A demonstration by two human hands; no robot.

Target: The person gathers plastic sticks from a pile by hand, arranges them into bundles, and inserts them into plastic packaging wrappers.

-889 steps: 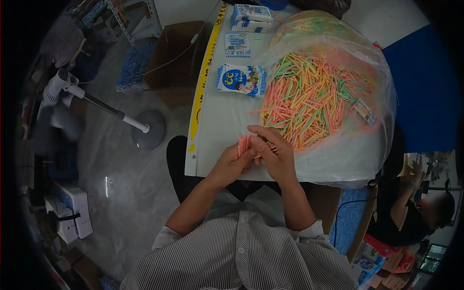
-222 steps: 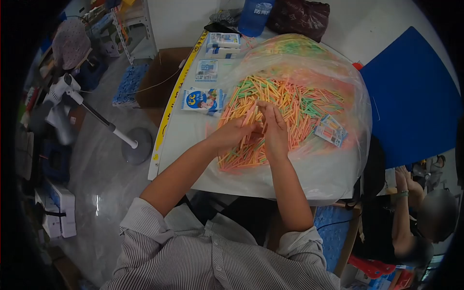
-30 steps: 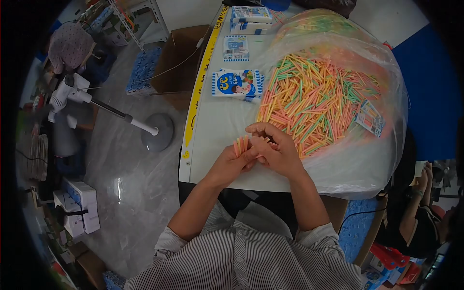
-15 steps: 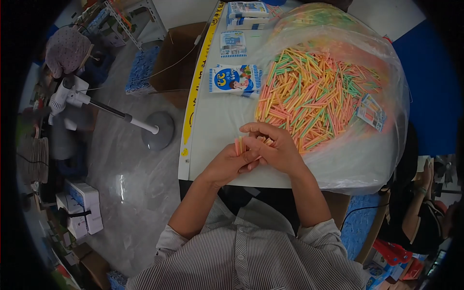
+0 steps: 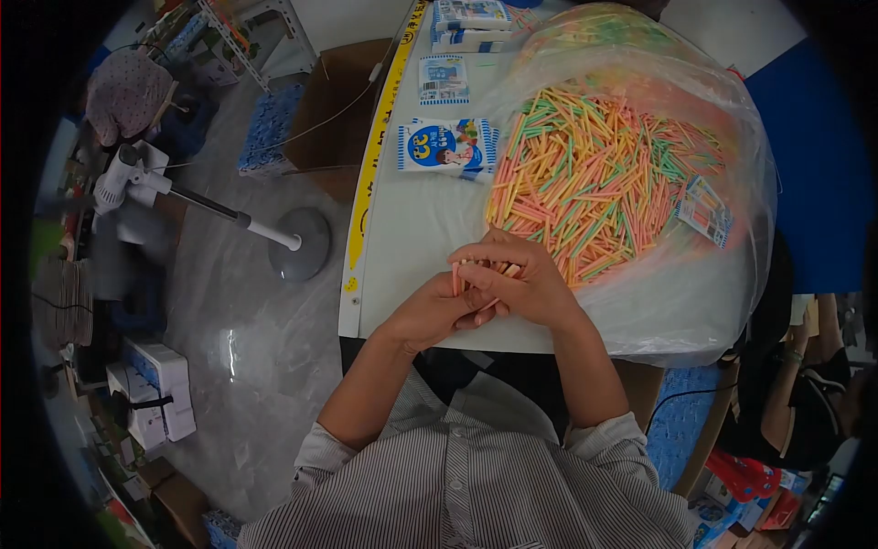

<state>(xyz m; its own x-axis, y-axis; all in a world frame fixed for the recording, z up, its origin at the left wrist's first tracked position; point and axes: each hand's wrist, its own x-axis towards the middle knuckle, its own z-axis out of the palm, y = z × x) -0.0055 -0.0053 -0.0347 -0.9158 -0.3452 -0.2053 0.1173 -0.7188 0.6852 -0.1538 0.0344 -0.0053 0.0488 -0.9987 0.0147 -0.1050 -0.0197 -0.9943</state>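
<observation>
Near the front edge of the table, my left hand [image 5: 430, 311] and my right hand [image 5: 530, 285] meet, both closed around a small bunch of thin pink and yellow candy sticks [image 5: 456, 276]. The fingers hide most of the bunch; some stick ends show between the hands. Just beyond my right hand lies a large heap of candy sticks [image 5: 585, 183] in pink, yellow, orange and green, inside an open clear plastic bag [image 5: 677, 316]. A small printed packet [image 5: 704, 212] rests on the heap's right side.
On the white table [image 5: 389, 265], blue-and-white packets [image 5: 446, 146] lie left of the bag, with a stack of packets [image 5: 471, 38] at the back. A standing fan [image 5: 133, 183] and a cardboard box [image 5: 334, 119] are on the left. Another person's arm [image 5: 786, 393] shows at right.
My right hand's fingers have closed lower over the tops of the sticks, and the stick ends stand out less. Both hands stay at the same place.
</observation>
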